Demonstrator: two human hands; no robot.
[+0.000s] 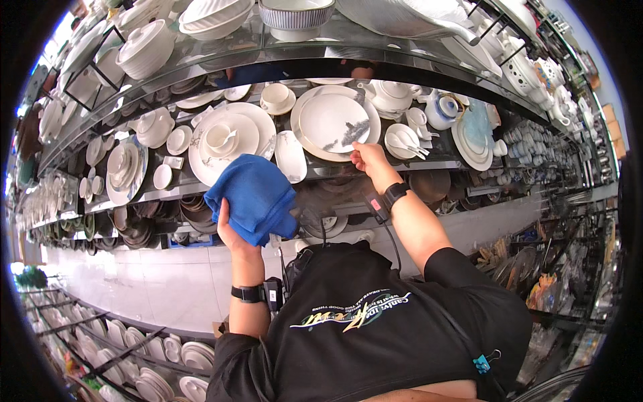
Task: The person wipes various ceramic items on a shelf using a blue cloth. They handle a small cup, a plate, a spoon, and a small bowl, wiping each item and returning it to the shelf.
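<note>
My left hand (235, 228) holds a folded blue cloth (253, 196) from below, in front of the shelf's edge. With its thumb and fingers, my right hand (368, 157) touches the lower right rim of a white plate with a grey landscape print (329, 120). That plate rests on a larger white plate (306, 151). Left of it lie a white rectangular dish (290, 158) and a stack of round plates (256, 118) bearing a small bowl with a spoon (219, 138). To the right is a small dish with white spoons (401, 140).
Above, a glass shelf (221, 53) carries a striped bowl (296, 17) and lidded white dishes. White teapots (392, 95) and a blue-and-white teapot (442, 109) stand at the back right. Dark dishes fill the lower shelf; behind me is a rack of white plates (196, 356).
</note>
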